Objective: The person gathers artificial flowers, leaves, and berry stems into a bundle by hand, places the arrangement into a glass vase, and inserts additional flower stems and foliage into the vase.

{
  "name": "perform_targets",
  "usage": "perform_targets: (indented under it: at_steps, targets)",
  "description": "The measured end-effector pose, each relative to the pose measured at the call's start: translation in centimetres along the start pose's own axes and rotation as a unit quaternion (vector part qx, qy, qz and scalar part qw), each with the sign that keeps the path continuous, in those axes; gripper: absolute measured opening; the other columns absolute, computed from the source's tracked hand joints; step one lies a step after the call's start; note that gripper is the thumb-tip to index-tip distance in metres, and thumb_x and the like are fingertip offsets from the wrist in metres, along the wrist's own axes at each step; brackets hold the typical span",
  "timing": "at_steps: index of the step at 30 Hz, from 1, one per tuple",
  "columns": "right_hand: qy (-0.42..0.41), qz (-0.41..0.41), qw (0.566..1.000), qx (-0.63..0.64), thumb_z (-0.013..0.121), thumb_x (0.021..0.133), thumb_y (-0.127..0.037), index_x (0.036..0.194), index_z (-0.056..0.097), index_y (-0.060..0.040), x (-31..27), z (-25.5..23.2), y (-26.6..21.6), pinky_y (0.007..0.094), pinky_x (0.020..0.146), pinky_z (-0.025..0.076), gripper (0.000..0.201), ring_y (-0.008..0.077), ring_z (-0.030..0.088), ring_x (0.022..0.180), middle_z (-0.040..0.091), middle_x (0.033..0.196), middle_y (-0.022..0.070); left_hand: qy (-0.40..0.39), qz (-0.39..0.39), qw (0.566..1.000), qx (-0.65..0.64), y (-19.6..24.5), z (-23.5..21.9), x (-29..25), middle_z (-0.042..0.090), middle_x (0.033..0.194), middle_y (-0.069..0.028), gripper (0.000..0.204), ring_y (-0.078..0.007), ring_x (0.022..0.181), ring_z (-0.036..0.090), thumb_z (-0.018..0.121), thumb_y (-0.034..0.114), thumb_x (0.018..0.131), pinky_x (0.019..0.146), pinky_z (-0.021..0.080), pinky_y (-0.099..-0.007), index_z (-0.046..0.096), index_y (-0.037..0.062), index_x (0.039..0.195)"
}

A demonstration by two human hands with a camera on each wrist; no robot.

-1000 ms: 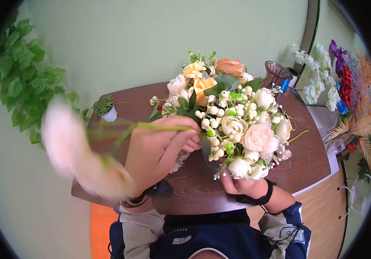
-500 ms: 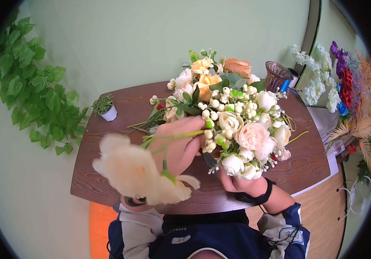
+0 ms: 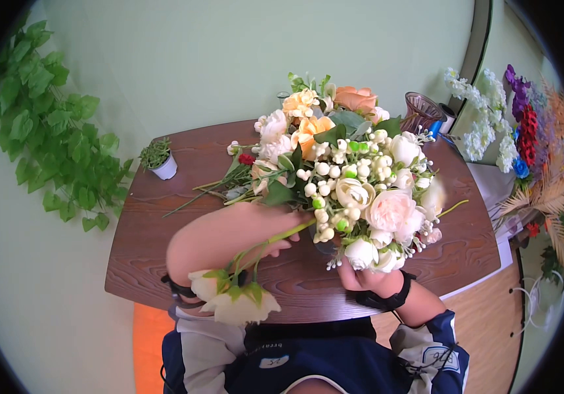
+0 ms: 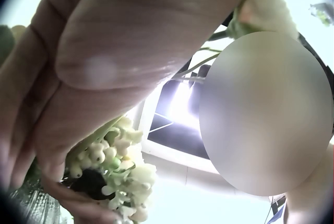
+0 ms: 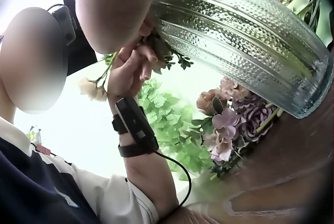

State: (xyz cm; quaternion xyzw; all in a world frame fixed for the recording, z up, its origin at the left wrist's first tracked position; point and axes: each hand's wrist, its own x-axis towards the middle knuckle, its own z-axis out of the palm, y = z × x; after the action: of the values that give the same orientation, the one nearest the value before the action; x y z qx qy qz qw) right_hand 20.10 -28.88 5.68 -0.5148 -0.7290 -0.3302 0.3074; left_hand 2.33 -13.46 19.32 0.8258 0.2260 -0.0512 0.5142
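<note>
- Beneath both hands stretches a dark brown wood-grained table (image 3: 137, 243) with curved edges.
- At far left, a trailing green vine (image 3: 52, 131) of thin, lobed leaves hangs against a smooth pale wall (image 3: 262, 39).
- Above the table spreads a dense bouquet (image 3: 393, 210) of white, cream and blush layered blooms, studded with round, smooth ivory berries (image 3: 324, 169); ruffled peach and orange blooms show just behind.
- Under the bouquet is a clear ribbed glass vase (image 5: 235, 41) with a dimpled surface, green stems showing through its wall.
- By the vase's upper end, the right hand (image 3: 370, 281) is clamped on the glass, its fingers mostly hidden.
- At the bouquet's left, the left hand (image 3: 236, 236) has its fingers curled together round a slim green stem.
- From that stem, a soft-petalled white flower spray (image 3: 239, 302) droops beside the left wrist; the stem runs up to the bouquet's edge, where I cannot tell whether its tip touches the berries.
- Toward the back left sits a small white pot (image 3: 165, 169) of fleshy green leaves.
</note>
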Motion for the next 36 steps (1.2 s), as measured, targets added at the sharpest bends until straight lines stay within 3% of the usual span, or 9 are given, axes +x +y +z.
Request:
perform_targets:
  at_steps: [1,3,8,10,18,24,31,33,36]
  targets:
    - [0.010,-0.025,0.998,-0.053,0.055,0.068,-0.004,0.100,0.061,0.0006,0.1,0.0,0.1,0.0411,0.082,0.049,0.033,0.0342,0.061,0.087,0.064,0.099,0.0140,0.000,0.000,1.000,0.000,-0.5,-0.7,-0.6,0.065,0.093,-0.0121,0.034,-0.0246,0.075,0.062,0.058,0.018,0.086,0.071,0.051,-0.0338,0.058,0.0086,0.119]
    - [0.016,-0.036,0.997,-0.061,0.056,0.068,-0.005,0.099,0.062,0.0008,-0.2,0.2,0.1,0.0405,0.080,0.050,0.032,0.0336,0.061,0.086,0.063,0.098,0.0137,-0.011,0.241,0.955,0.171,-2.0,-2.8,-2.6,0.066,0.101,-0.0120,0.047,-0.0190,0.072,0.063,0.062,0.015,0.082,0.069,0.052,-0.0304,0.053,0.0090,0.128]
    - [0.032,-0.054,0.994,-0.090,0.058,0.068,-0.007,0.095,0.063,0.0007,0.1,0.0,0.1,0.0391,0.076,0.051,0.028,0.0321,0.061,0.082,0.063,0.094,0.0131,0.038,0.281,0.958,0.034,-3.4,-4.4,-6.1,0.062,0.112,-0.0158,0.056,-0.0205,0.080,0.066,0.069,0.005,0.072,0.069,0.052,-0.0313,0.053,-0.0002,0.126]
    - [0.027,-0.074,0.987,-0.143,0.058,0.068,-0.008,0.091,0.063,0.0001,0.3,-0.2,0.1,0.0395,0.076,0.051,0.025,0.0319,0.062,0.081,0.063,0.095,0.0137,0.068,0.466,0.862,0.187,-3.2,-4.5,-6.1,0.064,0.104,-0.0218,0.055,-0.0248,0.091,0.066,0.076,0.009,0.069,0.075,0.053,-0.0352,0.055,-0.0050,0.118]
    - [0.016,-0.047,0.996,-0.074,0.059,0.067,-0.008,0.092,0.061,0.0029,-0.9,0.5,0.0,0.0428,0.074,0.051,0.028,0.0333,0.062,0.080,0.064,0.092,0.0157,0.018,0.420,0.867,0.267,-2.1,-0.9,-1.8,0.061,0.114,-0.0051,0.044,-0.0252,0.093,0.062,0.060,-0.002,0.071,0.079,0.051,-0.0336,0.062,0.0064,0.114]
    - [0.044,0.025,0.999,-0.021,0.057,0.070,-0.006,0.096,0.059,0.0044,-0.3,0.2,0.1,0.0473,0.081,0.050,0.028,0.0396,0.062,0.085,0.063,0.098,0.0200,0.069,0.395,0.830,0.388,-1.1,1.7,0.9,0.052,0.086,-0.0059,0.027,-0.0233,0.079,0.060,0.064,0.011,0.075,0.067,0.049,-0.0365,0.057,0.0071,0.101]
    - [-0.003,0.023,1.000,0.008,0.057,0.072,-0.007,0.107,0.056,0.0014,-4.6,1.8,0.6,0.0435,0.086,0.048,0.036,0.0373,0.061,0.094,0.062,0.103,0.0198,0.218,0.398,0.814,0.362,-0.2,2.8,-0.1,0.062,0.094,-0.0025,0.036,-0.0236,0.066,0.059,0.074,0.027,0.063,0.056,0.047,-0.0313,0.065,0.0104,0.094]
    - [0.011,0.042,0.999,0.014,0.057,0.072,-0.006,0.108,0.055,0.0015,-3.1,1.1,0.4,0.0427,0.088,0.048,0.037,0.0362,0.060,0.096,0.061,0.105,0.0193,0.330,0.428,0.779,0.317,-0.5,3.0,-0.1,0.064,0.085,-0.0035,0.036,-0.0206,0.059,0.058,0.076,0.029,0.059,0.050,0.044,-0.0305,0.067,0.0100,0.087]
    - [0.024,0.062,0.997,0.045,0.056,0.072,-0.005,0.110,0.054,0.0021,-2.9,1.2,0.3,0.0422,0.089,0.047,0.039,0.0351,0.060,0.098,0.060,0.108,0.0191,0.350,0.466,0.739,0.338,-0.3,2.4,-1.0,0.063,0.082,-0.0019,0.029,-0.0167,0.058,0.058,0.075,0.024,0.061,0.047,0.042,-0.0299,0.068,0.0093,0.085]
